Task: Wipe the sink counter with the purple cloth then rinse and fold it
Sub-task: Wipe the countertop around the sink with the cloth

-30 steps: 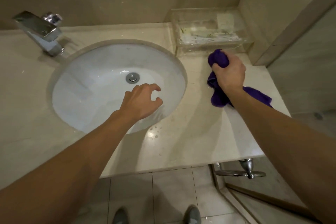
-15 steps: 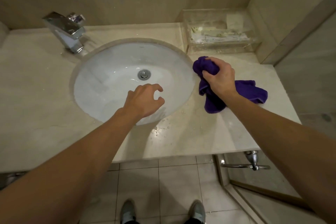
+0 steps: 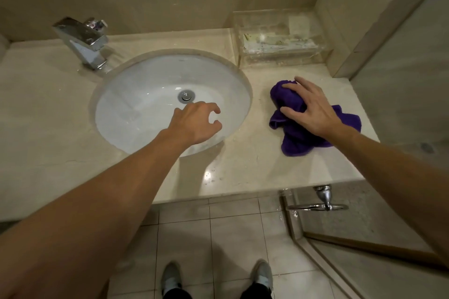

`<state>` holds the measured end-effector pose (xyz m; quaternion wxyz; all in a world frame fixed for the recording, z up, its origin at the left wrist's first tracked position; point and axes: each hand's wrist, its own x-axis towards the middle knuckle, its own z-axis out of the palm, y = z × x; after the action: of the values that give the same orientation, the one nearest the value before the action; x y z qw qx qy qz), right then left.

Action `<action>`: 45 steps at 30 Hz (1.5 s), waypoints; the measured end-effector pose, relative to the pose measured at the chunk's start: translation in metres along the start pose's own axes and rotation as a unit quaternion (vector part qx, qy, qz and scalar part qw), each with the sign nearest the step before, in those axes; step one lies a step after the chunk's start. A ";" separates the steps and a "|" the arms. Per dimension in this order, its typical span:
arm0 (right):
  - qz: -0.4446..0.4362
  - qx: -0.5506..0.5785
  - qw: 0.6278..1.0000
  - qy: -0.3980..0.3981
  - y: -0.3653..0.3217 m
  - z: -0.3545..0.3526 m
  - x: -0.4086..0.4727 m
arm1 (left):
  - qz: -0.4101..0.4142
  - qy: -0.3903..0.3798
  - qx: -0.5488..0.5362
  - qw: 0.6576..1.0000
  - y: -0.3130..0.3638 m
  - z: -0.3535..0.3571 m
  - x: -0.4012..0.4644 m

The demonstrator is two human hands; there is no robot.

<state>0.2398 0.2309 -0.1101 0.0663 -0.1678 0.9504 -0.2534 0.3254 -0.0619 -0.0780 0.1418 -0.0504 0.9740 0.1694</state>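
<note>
Currently our right hand (image 3: 313, 109) presses spread fingers on the bunched purple cloth (image 3: 298, 136) on the tabletop (image 3: 243, 162); left hand (image 3: 196, 124) hovers over the sink (image 3: 136, 104), loosely curled, holding nothing.

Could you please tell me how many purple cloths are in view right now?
1: the purple cloth lies bunched on the counter right of the sink, under the right hand.
</note>
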 end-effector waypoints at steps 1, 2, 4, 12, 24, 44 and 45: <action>0.002 0.029 1.000 0.005 -0.001 0.007 -0.004 | -0.002 -0.002 0.002 1.000 -0.005 0.000 -0.003; 0.003 0.055 0.998 0.020 -0.003 0.014 -0.009 | -0.003 -0.003 0.003 1.000 -0.009 0.000 -0.006; 0.013 0.083 0.995 0.048 -0.010 0.027 -0.022 | -0.009 -0.004 -0.007 1.000 -0.016 0.002 -0.011; 0.085 0.147 0.978 0.120 -0.107 0.099 -0.071 | 0.003 -0.025 -0.038 0.999 -0.056 -0.008 -0.031; 0.133 0.180 0.960 0.165 -0.242 0.175 -0.081 | -0.008 -0.021 -0.049 0.999 -0.142 -0.024 -0.070; -0.187 0.081 0.979 -0.026 -0.200 0.164 -0.079 | -0.163 0.065 -0.054 0.983 -0.162 -0.010 -0.145; -0.172 0.086 0.981 -0.014 -0.211 0.171 -0.083 | -0.173 0.072 -0.055 0.981 -0.171 -0.012 -0.152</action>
<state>0.4138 0.0096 -0.1480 0.0488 -0.3263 0.8810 -0.3392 0.4923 -0.2183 -0.0765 0.0953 -0.2378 0.9475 0.1913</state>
